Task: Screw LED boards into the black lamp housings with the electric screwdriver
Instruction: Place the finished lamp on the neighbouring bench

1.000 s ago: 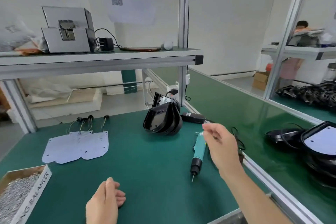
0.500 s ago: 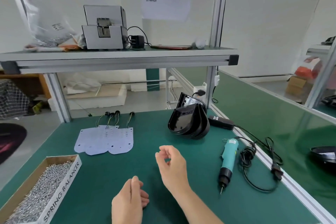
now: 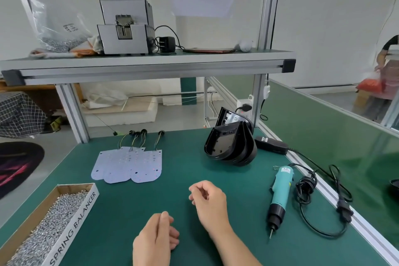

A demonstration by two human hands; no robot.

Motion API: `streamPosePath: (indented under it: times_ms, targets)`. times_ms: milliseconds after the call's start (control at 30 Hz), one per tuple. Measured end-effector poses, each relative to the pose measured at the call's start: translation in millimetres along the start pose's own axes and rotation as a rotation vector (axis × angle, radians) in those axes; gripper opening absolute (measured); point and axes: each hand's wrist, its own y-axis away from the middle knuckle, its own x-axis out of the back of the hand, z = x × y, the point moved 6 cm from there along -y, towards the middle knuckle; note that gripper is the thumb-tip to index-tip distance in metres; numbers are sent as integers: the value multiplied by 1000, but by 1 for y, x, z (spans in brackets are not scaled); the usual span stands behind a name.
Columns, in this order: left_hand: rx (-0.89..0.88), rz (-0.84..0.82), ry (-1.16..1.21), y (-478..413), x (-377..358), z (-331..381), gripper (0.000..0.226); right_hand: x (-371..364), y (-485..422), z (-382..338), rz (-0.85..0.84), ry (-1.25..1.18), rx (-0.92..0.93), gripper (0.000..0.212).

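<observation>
My left grip [image 3: 158, 237] rests on the green table [image 3: 129, 211] near its front edge, fingers loosely curled, holding nothing. My right grip [image 3: 210, 203] is just beyond it, fingers loosely bent, also holding nothing. Well apart to the right, the teal electric screwdriver [image 3: 279, 193] lies flat, bit pointing toward me, with its black cable [image 3: 313, 201] looped beside it. Farther back on the right, nested black lamp housings [image 3: 231, 144] lean on edge. On the left, overlapping white LED boards [image 3: 129, 163] lie flat. A cardboard box of screws [image 3: 43, 229] sits at near left.
</observation>
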Motion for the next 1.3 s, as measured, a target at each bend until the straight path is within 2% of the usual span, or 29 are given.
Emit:
streamPosePath:
  times_ms: [167, 300, 433, 567, 633, 767, 867, 967, 1167, 1300]
  targets:
    - [-212, 14, -157, -16, -23, 60, 13, 9, 0, -4, 89, -106, 24, 18]
    - [-417, -62, -361, -50, -67, 111, 3, 10, -1, -3, 87, -169, -6, 16]
    - [-546, -172, -536, -78, -117, 136, 27, 11, 0, 0, 109, -218, 2, 23]
    - [-585, -278, -759, -96, -156, 135, 39, 11, -2, 3, 160, -226, 23, 35]
    - [-590, -308, -879, -103, -171, 131, 38, 11, -3, 3, 175, -215, 44, 40]
    - [-642, -328, -1117, -108, -191, 126, 24, 9, -5, 6, 176, -202, 78, 35]
    - [-668, -309, -1180, -110, -195, 124, 6, 9, -6, 7, 181, -207, 73, 34]
    - [-713, -276, -1191, -111, -196, 125, 20, 10, -6, 6, 183, -187, 66, 38]
    - [-844, -202, -1180, -105, -188, 135, 16, 12, -5, 3, 189, -170, 80, 38]
    - [-940, -95, -1160, -92, -161, 141, 17, 15, -6, 4, 191, -178, 56, 27]
